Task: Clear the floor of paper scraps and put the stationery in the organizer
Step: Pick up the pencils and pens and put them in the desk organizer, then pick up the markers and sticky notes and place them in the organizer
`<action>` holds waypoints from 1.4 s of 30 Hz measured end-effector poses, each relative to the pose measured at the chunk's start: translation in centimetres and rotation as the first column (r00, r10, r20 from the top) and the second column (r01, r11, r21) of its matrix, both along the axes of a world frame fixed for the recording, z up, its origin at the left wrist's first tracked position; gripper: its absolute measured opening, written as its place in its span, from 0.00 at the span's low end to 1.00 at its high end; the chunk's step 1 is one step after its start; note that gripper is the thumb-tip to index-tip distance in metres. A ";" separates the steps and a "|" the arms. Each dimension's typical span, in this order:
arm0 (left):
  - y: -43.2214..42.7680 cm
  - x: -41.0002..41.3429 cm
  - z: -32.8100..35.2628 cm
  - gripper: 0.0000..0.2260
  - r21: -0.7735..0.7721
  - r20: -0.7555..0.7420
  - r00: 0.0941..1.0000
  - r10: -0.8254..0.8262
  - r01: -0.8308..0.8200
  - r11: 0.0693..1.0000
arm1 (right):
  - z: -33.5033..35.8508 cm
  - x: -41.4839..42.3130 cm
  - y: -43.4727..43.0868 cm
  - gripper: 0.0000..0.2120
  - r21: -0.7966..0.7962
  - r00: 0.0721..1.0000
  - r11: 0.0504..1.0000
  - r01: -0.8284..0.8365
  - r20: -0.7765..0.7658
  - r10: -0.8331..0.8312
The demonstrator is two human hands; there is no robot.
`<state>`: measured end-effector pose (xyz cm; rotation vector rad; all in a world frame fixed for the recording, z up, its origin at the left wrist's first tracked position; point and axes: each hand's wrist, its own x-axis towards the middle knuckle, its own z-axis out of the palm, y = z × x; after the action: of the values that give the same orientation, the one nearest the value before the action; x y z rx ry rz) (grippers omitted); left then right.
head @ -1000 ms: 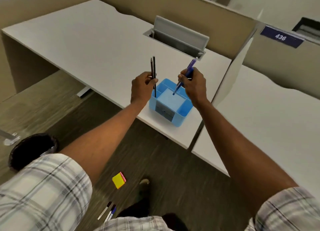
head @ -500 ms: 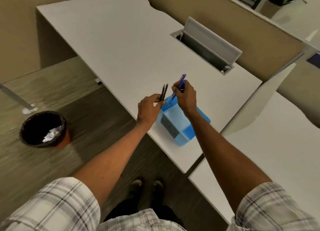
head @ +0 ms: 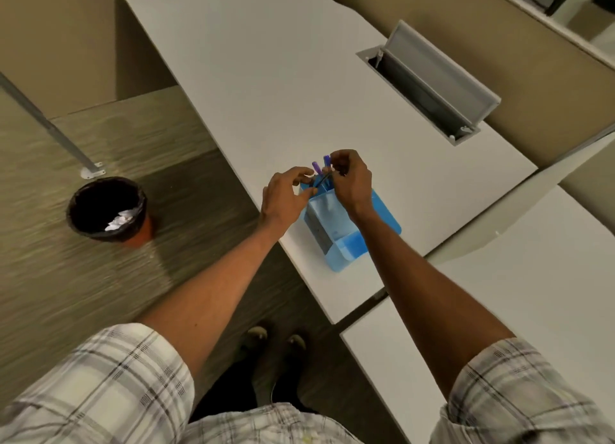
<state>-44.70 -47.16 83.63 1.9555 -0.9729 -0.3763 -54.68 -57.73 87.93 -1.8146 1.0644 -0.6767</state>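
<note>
Blue organizer (head: pixel 346 244) stands close to the desk's (head: pixel 266 77) front edge, with open desktop beyond it. Above it, the left hand (head: pixel 286 195) is loosely released and the right hand (head: pixel 352 180) pinches the standing pens (head: pixel 321 169).

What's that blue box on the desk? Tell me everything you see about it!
The organizer is a box of see-through blue plastic, split into open compartments, with a grey panel on one side. It stands upright near the front edge of the desk. Pens stand in its far compartment, where the left hand and right hand meet; their grip is unclear.
</note>
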 end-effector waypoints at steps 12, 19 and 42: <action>4.4 0.2 -0.8 0.16 -0.015 0.051 0.997 0.059 -0.058 0.998 | 0.8 -2.1 -0.6 0.11 -0.177 0.999 0.983 -0.042 -0.013 0.041; 11.2 2.1 -1.7 0.20 0.120 0.142 0.988 0.059 -0.076 0.990 | 3.2 -1.0 2.9 0.14 -0.377 0.993 0.921 -0.098 -0.092 0.069; 45.4 4.4 -5.2 0.24 0.397 0.276 0.921 0.275 -0.370 0.840 | -7.4 4.8 31.6 0.20 -0.264 0.682 0.640 -0.722 -0.431 0.591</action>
<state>-40.30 -1.80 78.45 2.5751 -0.6961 -0.2086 -49.84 -26.12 80.58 -2.5483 0.3362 -0.1523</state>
